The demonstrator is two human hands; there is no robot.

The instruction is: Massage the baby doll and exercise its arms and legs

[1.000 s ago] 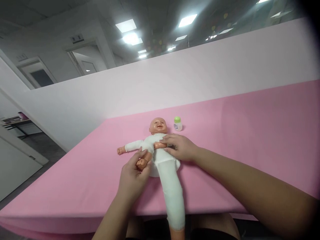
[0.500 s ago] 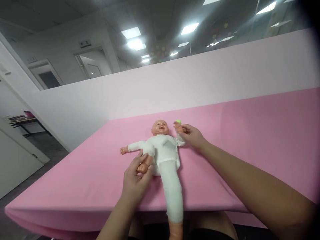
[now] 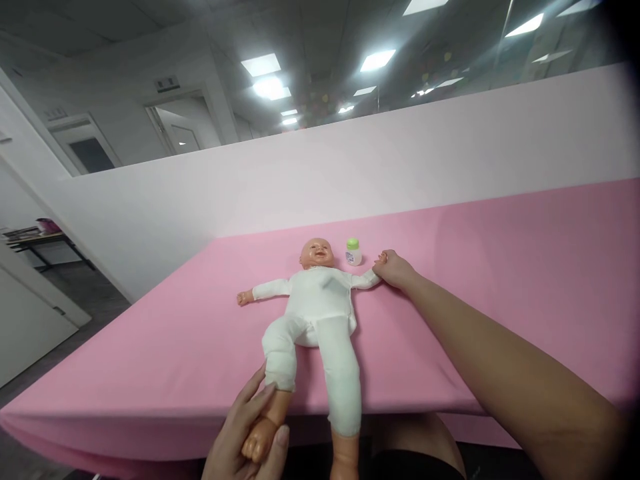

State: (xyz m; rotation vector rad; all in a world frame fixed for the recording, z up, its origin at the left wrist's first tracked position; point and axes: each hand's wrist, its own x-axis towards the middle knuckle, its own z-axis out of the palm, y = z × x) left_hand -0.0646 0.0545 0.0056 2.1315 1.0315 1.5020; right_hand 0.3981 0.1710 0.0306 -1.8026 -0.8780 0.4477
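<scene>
A baby doll [image 3: 323, 293] with a white cloth body lies on its back on the pink-covered table [image 3: 190, 333], head toward the wall. My left hand [image 3: 245, 430] is wrapped round the doll's lower leg and foot at the table's front edge. On the other side, my right hand [image 3: 395, 269] grips the doll's hand, with that arm stretched out sideways. Beside the doll's head stands a small clear bottle [image 3: 353, 253] with a green cap and a label. The doll's other arm rests outstretched on the cloth, and its second leg hangs past the front edge.
A low white wall [image 3: 400, 160] with glass above it runs behind the table. White doors [image 3: 30, 300] are at the left, and a dark side table [image 3: 43, 243] with things on it stands farther off. My legs are under the front edge.
The doll's bent leg has been straightened down toward me by my left hand. My right hand has drawn the doll's raised arm outward and down, uncovering the bottle.
</scene>
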